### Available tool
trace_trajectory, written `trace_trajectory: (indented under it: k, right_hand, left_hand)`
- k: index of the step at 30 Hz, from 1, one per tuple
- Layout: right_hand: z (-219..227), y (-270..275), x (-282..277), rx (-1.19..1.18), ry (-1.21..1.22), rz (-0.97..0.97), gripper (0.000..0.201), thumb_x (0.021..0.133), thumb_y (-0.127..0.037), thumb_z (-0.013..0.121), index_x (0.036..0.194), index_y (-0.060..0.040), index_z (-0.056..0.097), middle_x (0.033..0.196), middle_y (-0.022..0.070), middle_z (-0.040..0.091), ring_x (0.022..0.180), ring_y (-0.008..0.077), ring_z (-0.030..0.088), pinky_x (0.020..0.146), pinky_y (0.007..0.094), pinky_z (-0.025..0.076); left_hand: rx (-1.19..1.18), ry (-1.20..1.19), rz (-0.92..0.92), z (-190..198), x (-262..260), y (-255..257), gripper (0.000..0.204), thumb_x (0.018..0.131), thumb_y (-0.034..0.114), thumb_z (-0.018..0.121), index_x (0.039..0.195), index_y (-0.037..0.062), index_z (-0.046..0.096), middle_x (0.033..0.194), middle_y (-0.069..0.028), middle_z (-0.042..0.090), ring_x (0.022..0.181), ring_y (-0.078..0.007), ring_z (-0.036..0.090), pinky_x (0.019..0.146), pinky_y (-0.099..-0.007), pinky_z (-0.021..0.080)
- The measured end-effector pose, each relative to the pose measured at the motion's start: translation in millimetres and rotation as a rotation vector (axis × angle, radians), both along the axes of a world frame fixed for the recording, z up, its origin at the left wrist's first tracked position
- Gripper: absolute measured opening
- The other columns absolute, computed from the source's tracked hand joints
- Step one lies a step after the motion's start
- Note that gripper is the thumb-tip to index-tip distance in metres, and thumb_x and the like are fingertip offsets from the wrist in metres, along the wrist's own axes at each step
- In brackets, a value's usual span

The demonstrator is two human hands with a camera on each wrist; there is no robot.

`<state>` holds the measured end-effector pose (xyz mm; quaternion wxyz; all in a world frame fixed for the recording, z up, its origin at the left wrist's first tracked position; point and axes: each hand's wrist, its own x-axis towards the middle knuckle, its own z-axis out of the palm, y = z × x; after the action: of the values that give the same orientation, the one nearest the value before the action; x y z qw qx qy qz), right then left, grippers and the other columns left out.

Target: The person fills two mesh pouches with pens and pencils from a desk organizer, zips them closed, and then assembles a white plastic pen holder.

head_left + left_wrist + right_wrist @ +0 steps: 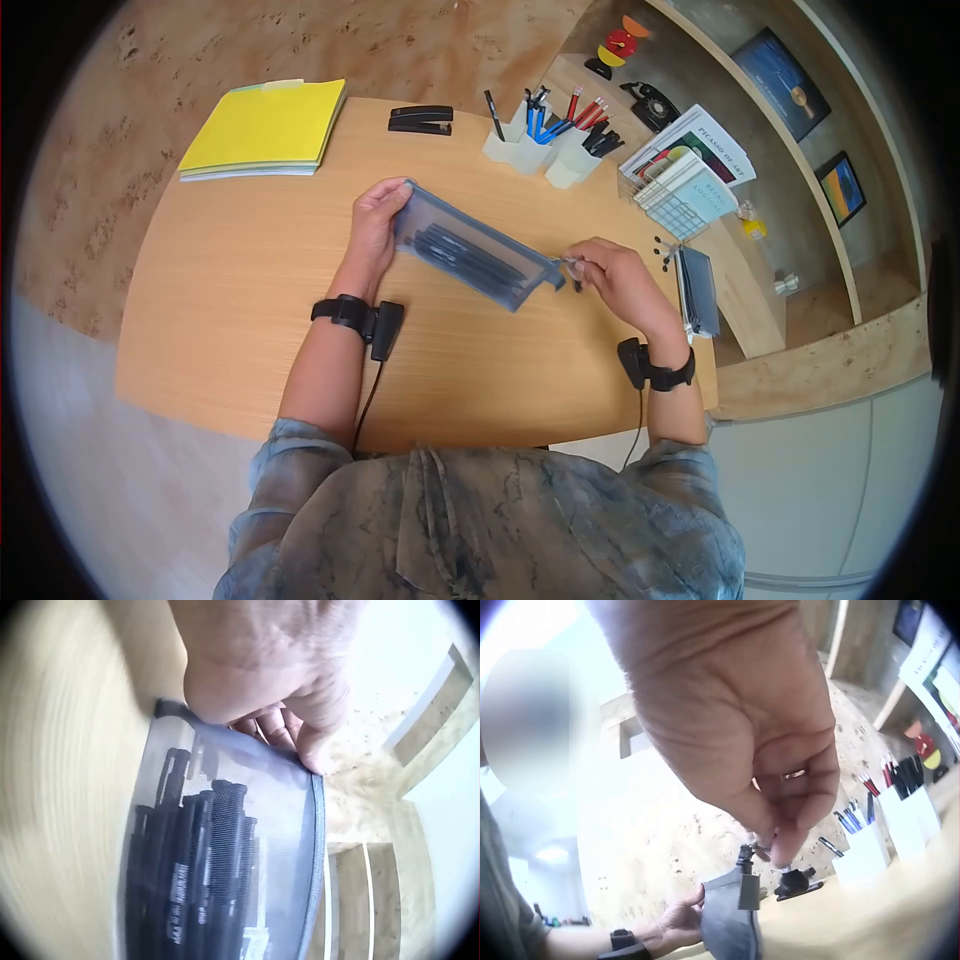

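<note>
A grey see-through mesh pencil pouch point(455, 222) is held up over the desk, with several dark pens point(465, 258) lying lengthwise inside. My left hand point(375, 225) grips its left end, the thumb at the zipper edge in the left wrist view. At the opposite end, my right hand point(620, 280) pinches the small zipper pull point(746, 853) between thumb and fingertips. A fabric tab point(749, 892) sticks out just below that pull. The zipper runs along the pouch's upper edge.
Yellow folders point(265, 125) lie at the back left, and a black stapler point(420, 119) beside them. White pen cups point(531, 155) stand at the back. Books point(690, 160) fill a wire rack at right, near another pouch point(698, 290) at the desk's edge and a wooden shelf point(770, 310).
</note>
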<state>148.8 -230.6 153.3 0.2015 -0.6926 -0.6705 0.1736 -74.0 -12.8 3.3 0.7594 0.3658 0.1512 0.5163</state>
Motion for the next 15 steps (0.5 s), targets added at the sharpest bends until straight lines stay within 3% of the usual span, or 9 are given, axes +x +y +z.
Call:
trace_trajectory:
  k: [3, 6, 9, 15]
  right_hand:
    - [-32, 3, 3, 0.099, 0.194, -0.095, 0.034, 0.087, -0.014, 0.062, 0.118, -0.0028, 0.054, 0.088, 0.009, 0.062, 0.073, 0.019, 0.058, 0.069, 0.0316, 0.049]
    - [-68, 20, 12, -0.17, 0.291, -0.166, 0.043, 0.088, -0.016, 0.062, 0.127, -0.0046, 0.048, 0.098, 0.0024, 0.062, 0.084, 0.0109, 0.058, 0.076, 0.0253, 0.047]
    - [-105, 43, 5, -0.123, 0.882, -0.208, 0.034, 0.087, -0.013, 0.063, 0.117, 0.0002, 0.053, 0.096, 0.0054, 0.064, 0.08, 0.0111, 0.06, 0.072, 0.0267, 0.05]
    - [-140, 67, 15, -0.074, 0.982, -0.355, 0.016, 0.091, -0.011, 0.058, 0.106, -0.0054, 0.059, 0.092, 0.0009, 0.064, 0.076, 0.0088, 0.06, 0.07, 0.0251, 0.051]
  left_hand:
    - [-0.012, 0.017, 0.032, 2, -3, 0, 0.015, 0.086, 0.01, 0.065, 0.098, 0.0015, 0.064, 0.087, -0.004, 0.066, 0.078, -0.0099, 0.061, 0.072, -0.0222, 0.049]
    - [-0.007, 0.037, 0.049, 0, -3, 0, 0.015, 0.086, 0.01, 0.065, 0.098, 0.0011, 0.064, 0.087, -0.0041, 0.066, 0.077, -0.0088, 0.06, 0.071, -0.0209, 0.048]
    - [0.026, 0.132, 0.057, -2, -2, 2, 0.017, 0.086, 0.01, 0.065, 0.1, 0.0006, 0.063, 0.087, -0.0044, 0.066, 0.077, -0.0085, 0.06, 0.071, -0.0209, 0.048]
    - [0.076, 0.494, -0.099, -2, -10, 3, 0.016, 0.089, 0.01, 0.06, 0.102, 0.0002, 0.061, 0.089, -0.005, 0.066, 0.077, -0.0098, 0.061, 0.07, -0.0229, 0.05]
